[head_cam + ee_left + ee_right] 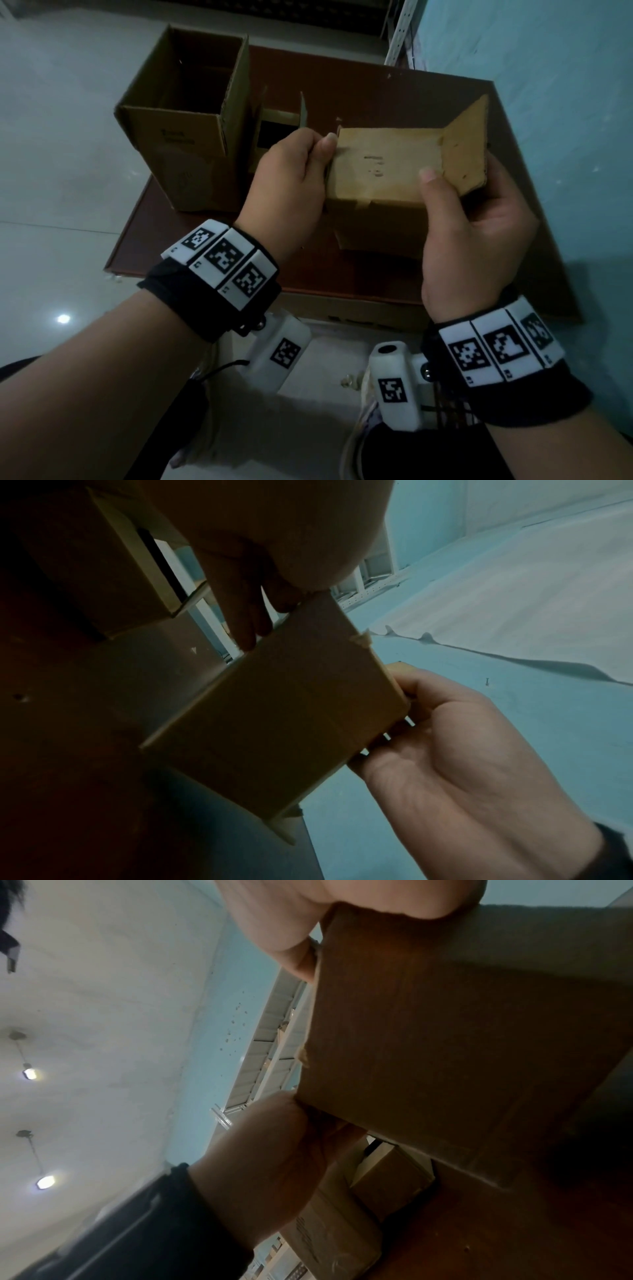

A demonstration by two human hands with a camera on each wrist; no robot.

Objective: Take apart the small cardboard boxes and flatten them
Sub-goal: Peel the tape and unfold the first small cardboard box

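1. Since it's thin corrugated card, the small box (383, 178) looks light and stiff across its panels but soft at the creases; I'd judge it'll fold w/ little force and could tear at glued seams.
2. It's held up off the counter (376, 102), between both hands, w/ one flap (466, 147) standing up on the right-hand side.
3. Left hand (291, 185) pinches the box's left edge, thumb on top, fingers curled behind.
4. Right hand (469, 233) grips the right end, thumb pressed on the top panel, fingers wrapped underneath.
5. Best holds, I'd say: flap edges and corners, pulling along creases.
6. Count: 1 small box in hand; 1 tall open carton (185, 120) beyond the left hand; 1 more small box (274, 130) partly hidden behind that hand's fingers.
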